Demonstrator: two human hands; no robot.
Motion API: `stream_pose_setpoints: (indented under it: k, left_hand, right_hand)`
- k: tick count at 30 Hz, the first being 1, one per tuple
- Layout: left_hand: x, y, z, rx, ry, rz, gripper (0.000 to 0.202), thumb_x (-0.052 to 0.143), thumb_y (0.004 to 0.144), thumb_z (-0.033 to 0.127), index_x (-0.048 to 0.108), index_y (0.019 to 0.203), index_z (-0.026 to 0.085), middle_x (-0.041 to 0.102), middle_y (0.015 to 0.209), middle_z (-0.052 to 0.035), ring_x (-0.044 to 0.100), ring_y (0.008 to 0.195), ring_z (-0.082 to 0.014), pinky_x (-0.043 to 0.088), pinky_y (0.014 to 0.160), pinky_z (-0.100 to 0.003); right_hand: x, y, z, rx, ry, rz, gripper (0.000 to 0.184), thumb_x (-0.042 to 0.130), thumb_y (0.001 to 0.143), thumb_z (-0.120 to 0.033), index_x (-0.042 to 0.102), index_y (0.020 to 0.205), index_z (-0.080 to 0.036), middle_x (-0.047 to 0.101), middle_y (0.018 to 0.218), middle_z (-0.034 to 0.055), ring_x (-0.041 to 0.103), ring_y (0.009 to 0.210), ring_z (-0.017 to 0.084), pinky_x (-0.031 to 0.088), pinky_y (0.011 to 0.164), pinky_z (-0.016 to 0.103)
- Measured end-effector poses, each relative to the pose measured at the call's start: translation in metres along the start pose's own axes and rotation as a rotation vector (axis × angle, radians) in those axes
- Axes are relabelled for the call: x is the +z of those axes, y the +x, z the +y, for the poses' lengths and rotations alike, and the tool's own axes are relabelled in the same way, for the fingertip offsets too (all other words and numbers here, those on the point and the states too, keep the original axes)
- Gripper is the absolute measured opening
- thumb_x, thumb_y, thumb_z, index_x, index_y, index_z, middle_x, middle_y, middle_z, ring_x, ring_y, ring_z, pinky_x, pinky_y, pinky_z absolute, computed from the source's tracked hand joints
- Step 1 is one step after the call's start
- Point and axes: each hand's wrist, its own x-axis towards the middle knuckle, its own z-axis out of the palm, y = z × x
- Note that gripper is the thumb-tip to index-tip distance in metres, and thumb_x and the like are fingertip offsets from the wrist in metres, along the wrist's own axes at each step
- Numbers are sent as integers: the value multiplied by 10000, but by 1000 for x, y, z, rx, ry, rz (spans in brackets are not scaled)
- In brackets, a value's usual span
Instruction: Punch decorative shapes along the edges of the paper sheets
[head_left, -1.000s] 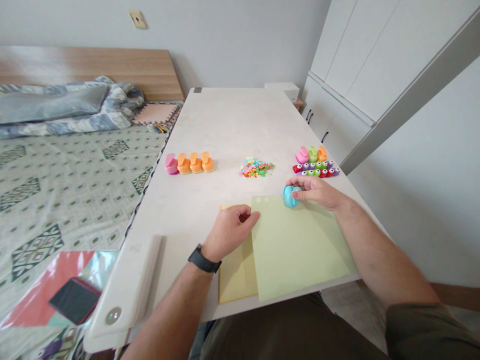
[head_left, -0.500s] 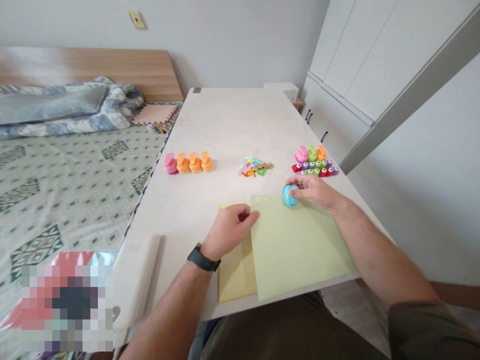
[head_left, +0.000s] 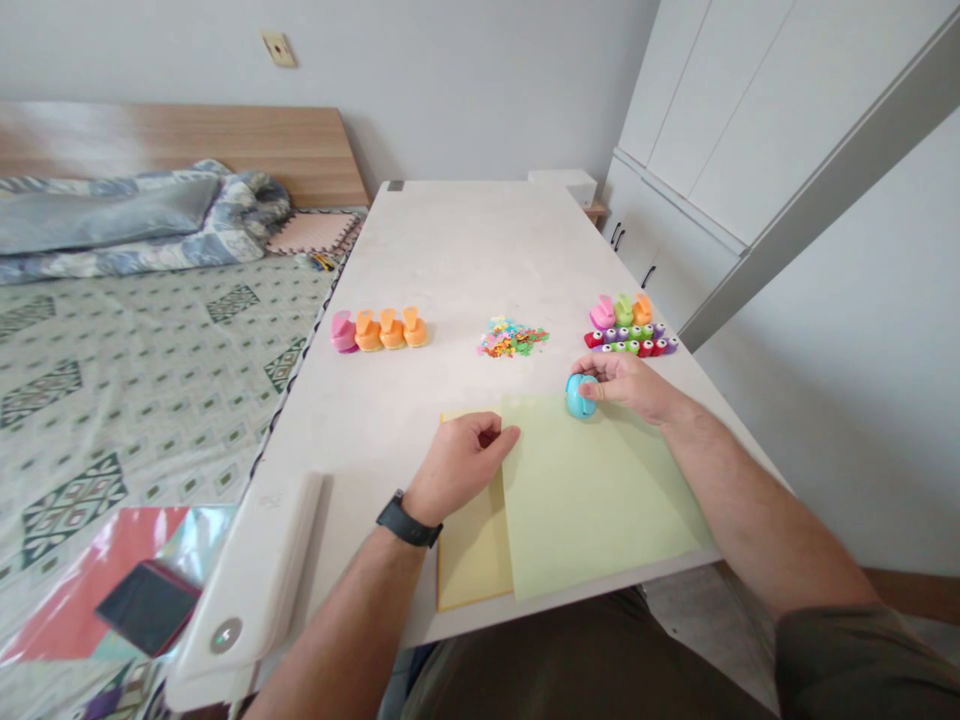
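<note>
A pale green sheet of paper (head_left: 600, 500) lies at the table's near edge, overlapping a yellow sheet stack (head_left: 472, 545). My left hand (head_left: 469, 455) pinches the green sheet's left edge between thumb and curled fingers. At the sheet's far edge, my right hand (head_left: 619, 388) is closed around a light blue craft punch (head_left: 580, 397), thumb on its near side. The paper's edge meets the punch; its slot is hidden from view. Beyond the hands sits a heap of small colourful paper cutouts (head_left: 512, 340).
One pink and several orange punches (head_left: 379, 330) stand in a row at left. More punches (head_left: 622, 312) and small punches (head_left: 634, 340) are grouped at right. A long white device (head_left: 259, 580) lies at the near left, beside a bed (head_left: 150, 370) with a dark phone (head_left: 148, 607).
The view has tilted up slightly. Both hands, the paper and the blue punch keep about the same places on the table.
</note>
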Motion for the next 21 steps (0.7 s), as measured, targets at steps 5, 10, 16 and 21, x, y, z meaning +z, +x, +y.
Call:
stream_pose_setpoints:
  k: [5,10,16,21]
  left_hand:
    - [1,0,-1,1,5,0,435,505,929,501,470,636,181,392,593,42,356,572,-103,260,551,-257]
    - [1,0,-1,9,5,-9,421,505,929,482,472,637,180,403,595,40,362,577,-104,257,555,-263]
    - [0,0,0,6,-1,3,422,501,924,482,458,629,183,383,589,40,348,573,-106,253,552,-264]
    - [0,0,0,7,7,3,426,508,925,489,475,630,183,404,586,39,365,569,-106,256,552,-262]
  right_hand:
    - [-1,2,3,6,9,-7,447,900,648,-425,728,974,-172,725,863,57,646,748,187,519,730,337]
    - [-2,7,11,47,-12,54,400,890,664,-418,732,931,-166,710,792,52,629,695,178,515,700,336]
    - [0,3,7,16,-5,-7,453,879,683,-428,713,1019,-171,728,896,64,656,782,195,521,751,341]
    - [1,0,1,-14,28,9,401,827,753,-459,698,1012,-182,725,937,65,648,815,201,501,777,346]
